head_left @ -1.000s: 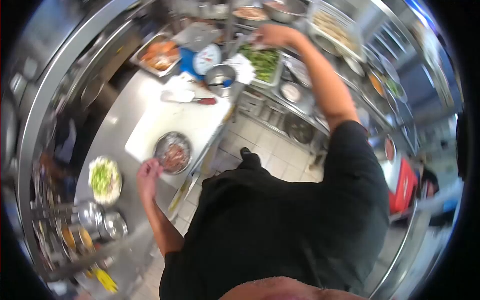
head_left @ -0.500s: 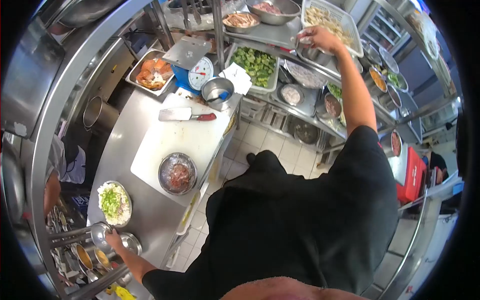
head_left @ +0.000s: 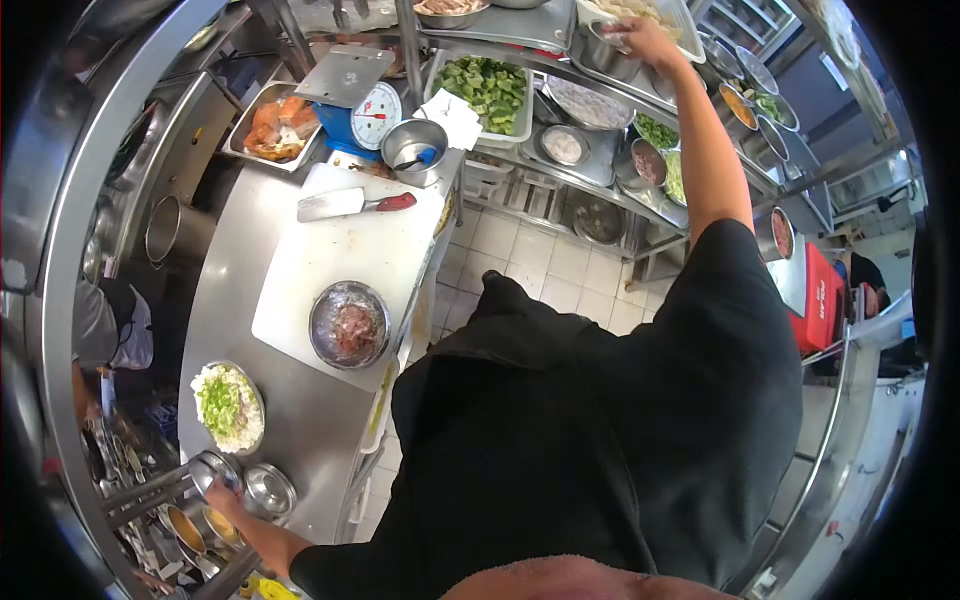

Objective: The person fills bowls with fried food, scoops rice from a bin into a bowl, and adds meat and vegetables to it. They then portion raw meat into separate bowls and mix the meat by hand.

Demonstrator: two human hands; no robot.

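Reaching up and far forward, the right hand (head_left: 645,38) is laid on the rim of a metal pot (head_left: 600,50) on the upper shelf, beside a white basket (head_left: 668,12); whether its fingers are spread or closed cannot be told. The left hand (head_left: 222,492) is stretched down to the near end of the counter (head_left: 230,290), its fingers curled around a small metal cup (head_left: 208,468), just beside a second cup (head_left: 270,489) and below a bowl of chopped greens (head_left: 229,406).
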